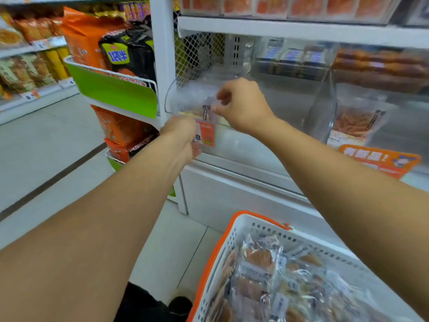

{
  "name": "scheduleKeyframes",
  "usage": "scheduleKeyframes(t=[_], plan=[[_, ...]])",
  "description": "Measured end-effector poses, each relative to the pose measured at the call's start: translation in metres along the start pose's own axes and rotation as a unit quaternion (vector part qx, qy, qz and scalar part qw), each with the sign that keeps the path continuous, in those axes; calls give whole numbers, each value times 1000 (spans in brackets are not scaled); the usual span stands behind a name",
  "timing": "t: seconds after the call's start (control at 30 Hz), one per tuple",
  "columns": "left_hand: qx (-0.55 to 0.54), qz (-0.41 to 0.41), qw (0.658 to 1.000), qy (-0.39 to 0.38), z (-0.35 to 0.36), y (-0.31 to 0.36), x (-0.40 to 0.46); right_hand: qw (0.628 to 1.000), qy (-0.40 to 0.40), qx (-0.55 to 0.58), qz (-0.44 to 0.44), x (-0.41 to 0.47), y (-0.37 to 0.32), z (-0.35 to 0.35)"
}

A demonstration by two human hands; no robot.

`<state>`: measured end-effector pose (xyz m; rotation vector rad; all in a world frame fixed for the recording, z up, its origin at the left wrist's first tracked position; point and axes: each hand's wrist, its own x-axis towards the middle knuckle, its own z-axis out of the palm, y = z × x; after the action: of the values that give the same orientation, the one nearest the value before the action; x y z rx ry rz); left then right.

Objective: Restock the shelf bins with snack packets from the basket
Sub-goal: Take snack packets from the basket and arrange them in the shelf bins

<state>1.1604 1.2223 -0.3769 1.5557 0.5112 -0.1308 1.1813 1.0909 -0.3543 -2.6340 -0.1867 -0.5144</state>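
Observation:
A white basket with an orange rim [213,253] sits at the lower right, holding several clear snack packets [258,261] of brownish food. Both my arms reach to the leftmost clear shelf bin [236,145]. My right hand [242,104] is over the bin's open top, its fingers pinching the top of a clear snack packet [204,110] that stands inside at the front. My left hand [183,133] is lower, its fingers curled round the bin's front left edge beside an orange price tag [206,134]. Motion blur hides the fingertips.
The neighbouring clear bin [325,108] holds a packet of reddish strips [355,123], with an orange promo sign [380,159] below it. A white upright post [162,54] and a side rack with green panels [116,94] full of orange bags stand to the left. Tiled floor lies beyond.

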Motion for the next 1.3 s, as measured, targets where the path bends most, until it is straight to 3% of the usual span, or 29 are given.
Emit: scheduleKeyframes(t=[0.1,0.17,0.23,0.3,0.37,0.43,0.5,0.57,0.73,0.83,0.93,1.0,1.07,1.17,1.23,1.3], plan=[[194,-7,973,-122,15,-13,-17,979,189,49,-58,-74,10,-25],[380,45,898,-217,28,-29,-28,979,182,74,-54,-137,35,-20],[551,131,758,-324,43,-44,-42,999,-3,36,5,-192,80,4],[648,161,617,-417,58,-57,-63,966,-231,-30,112,-236,133,31],[690,117,548,-458,69,-68,-78,920,-332,-52,200,-277,174,43],[715,123,508,-465,80,-78,-90,899,-360,-57,245,-311,200,45],[735,189,474,-447,90,-85,-97,896,-352,-40,268,-336,217,47],[741,222,460,-436,96,-90,-103,900,-326,6,291,-350,227,51],[766,191,412,-455,105,-98,-109,886,-380,28,264,-350,229,61],[764,184,419,-455,110,-99,-105,868,-431,53,241,-322,222,32],[714,170,499,-460,113,-95,-100,882,-420,96,191,-278,202,-30],[647,158,572,-479,113,-88,-101,942,-334,28,17,-253,181,-76],[550,90,645,-523,111,-79,-106,963,-181,-88,-178,-244,157,-120],[341,-43,685,-643,108,-71,-109,898,12,-213,-384,-255,145,-168],[215,-63,698,-680,110,-71,-119,874,85,-221,-424,-266,148,-182],[134,-22,749,-649,117,-72,-136,869,124,-229,-420,-268,153,-187]])
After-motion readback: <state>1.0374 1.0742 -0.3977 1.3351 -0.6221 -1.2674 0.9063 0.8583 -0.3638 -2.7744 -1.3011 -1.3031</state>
